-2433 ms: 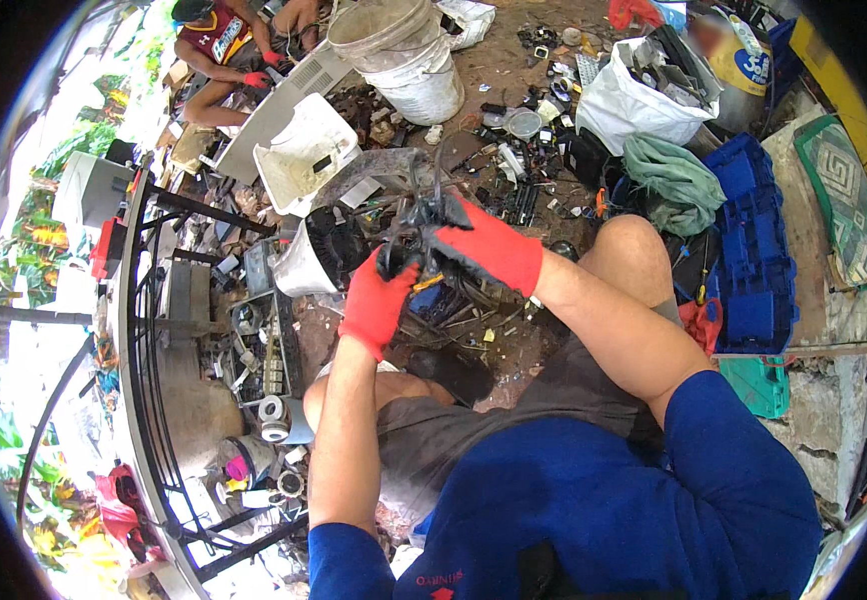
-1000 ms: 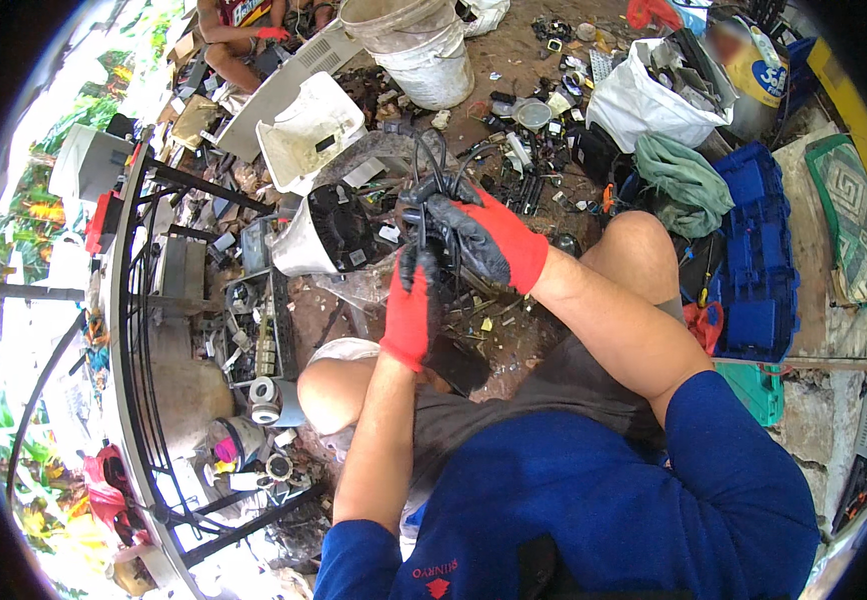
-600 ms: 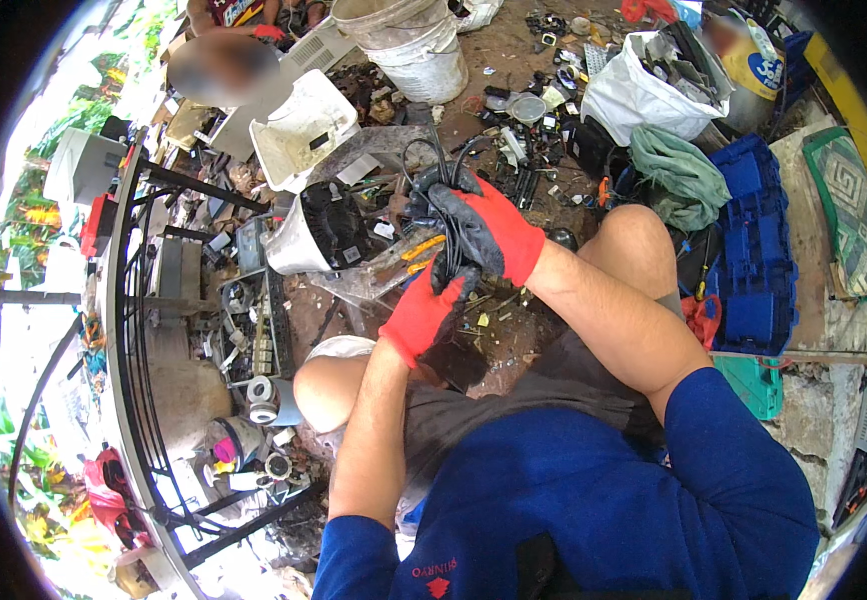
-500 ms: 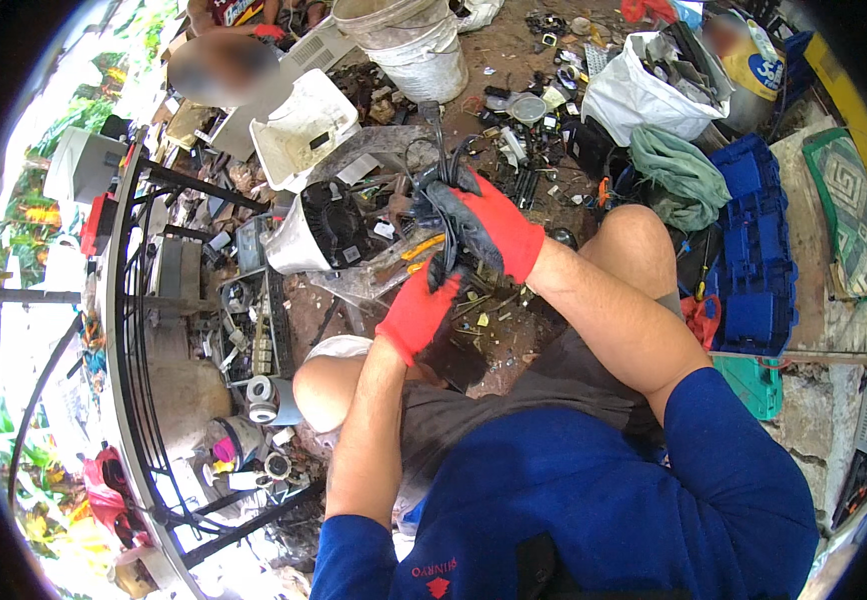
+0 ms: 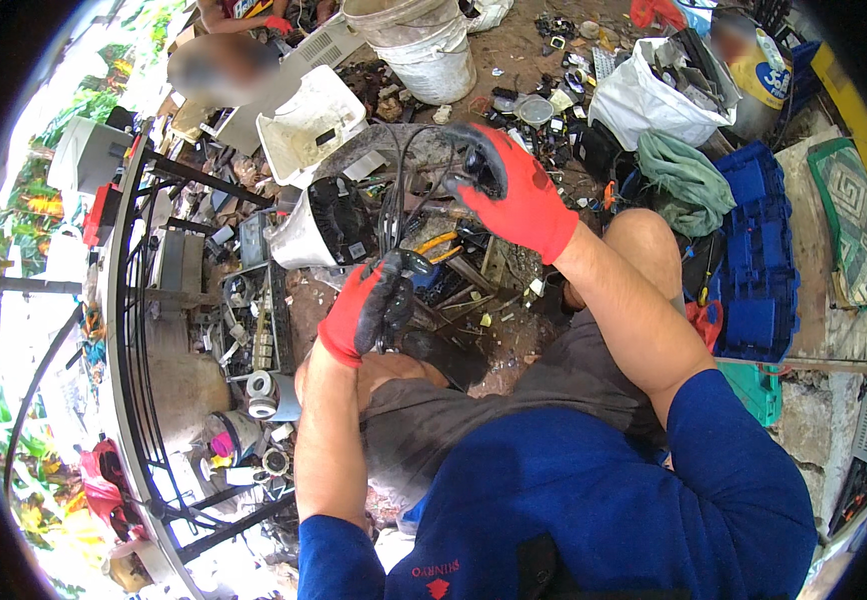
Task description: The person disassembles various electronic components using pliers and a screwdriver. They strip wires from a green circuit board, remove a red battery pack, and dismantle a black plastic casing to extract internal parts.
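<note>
Both my hands wear red gloves with dark grey palms and fingers. My left hand (image 5: 372,308) is closed round a bundle of black cable (image 5: 392,212), whose loops stand up above the fist. Farther up and to the right, my right hand (image 5: 510,188) has its fingers curled in. A thin strand of the cable arcs over to these fingers, and a small dark piece shows among them, too unclear to name. Beneath the hands lies a tool with yellow-orange handles (image 5: 438,244), partly hidden by the left hand and the cable.
A white bin (image 5: 312,125) and a white-and-black casing (image 5: 326,225) stand ahead to the left. Beyond are stacked buckets (image 5: 419,65) and a white sack of scrap (image 5: 654,90). Blue plastic cases (image 5: 757,255) stand right, a metal rack (image 5: 124,330) left. A co-worker's red-gloved hand (image 5: 279,24) shows far left.
My hands have moved apart. The left went down and left with the cable bundle, the right slightly up and right, and the cable now spreads in a loop between them.
</note>
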The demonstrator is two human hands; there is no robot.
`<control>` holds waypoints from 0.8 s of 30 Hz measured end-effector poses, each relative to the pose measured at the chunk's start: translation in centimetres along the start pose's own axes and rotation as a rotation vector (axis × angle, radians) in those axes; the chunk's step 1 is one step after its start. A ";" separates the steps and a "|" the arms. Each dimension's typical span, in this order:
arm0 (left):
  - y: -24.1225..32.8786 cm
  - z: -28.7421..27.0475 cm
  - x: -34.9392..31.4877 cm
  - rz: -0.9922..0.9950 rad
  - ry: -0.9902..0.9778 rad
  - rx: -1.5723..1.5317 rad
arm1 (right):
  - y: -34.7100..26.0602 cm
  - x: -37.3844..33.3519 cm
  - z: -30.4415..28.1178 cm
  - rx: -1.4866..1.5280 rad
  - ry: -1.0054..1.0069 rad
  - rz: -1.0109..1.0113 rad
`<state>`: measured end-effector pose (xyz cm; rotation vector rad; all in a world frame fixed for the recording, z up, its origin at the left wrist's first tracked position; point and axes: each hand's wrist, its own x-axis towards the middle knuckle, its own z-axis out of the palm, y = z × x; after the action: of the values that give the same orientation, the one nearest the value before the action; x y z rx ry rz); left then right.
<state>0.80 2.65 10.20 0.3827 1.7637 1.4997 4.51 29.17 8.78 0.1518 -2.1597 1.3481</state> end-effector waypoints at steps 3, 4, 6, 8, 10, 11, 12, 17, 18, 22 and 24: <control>0.0 -1.2 -0.3 -0.034 -0.010 0.051 | -1.7 -0.4 0.0 -0.510 -0.022 -0.231; -0.1 -1.7 -0.4 -0.048 -0.021 0.094 | -1.9 -0.5 0.2 -0.547 -0.089 -0.264; -1.7 -3.5 -1.2 0.331 -0.069 0.531 | -2.4 -0.7 1.2 -0.603 -0.228 -0.334; 2.4 -1.2 -1.4 -0.008 -0.127 0.633 | -2.4 -1.0 1.0 -0.663 -0.320 -0.359; 5.1 0.4 -2.2 -0.088 -0.093 0.616 | -2.2 -0.9 1.0 -0.659 -0.372 -0.406; 5.4 0.5 -2.6 -0.130 -0.069 0.606 | -2.1 -0.9 1.3 -0.604 -0.403 -0.422; 5.6 -0.1 -2.7 -0.121 -0.127 0.701 | -2.1 -0.9 1.5 -0.549 -0.434 -0.438; 8.6 -0.1 -3.3 -0.001 -0.102 1.114 | -0.8 -1.5 2.3 -0.239 -0.663 -0.193; 8.7 -0.5 -3.2 0.033 -0.069 1.131 | -0.8 -1.7 2.4 -0.121 -0.678 -0.049; 6.7 -2.2 -1.4 0.201 0.124 0.786 | -0.4 -1.6 3.8 0.204 -0.576 0.171; 3.2 -2.7 -0.1 0.383 0.201 0.484 | -1.4 -1.9 5.2 0.348 -0.462 0.136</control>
<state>-1.81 1.50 13.22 0.8803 2.3158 1.3822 4.46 23.69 7.27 0.5024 -2.3078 1.9149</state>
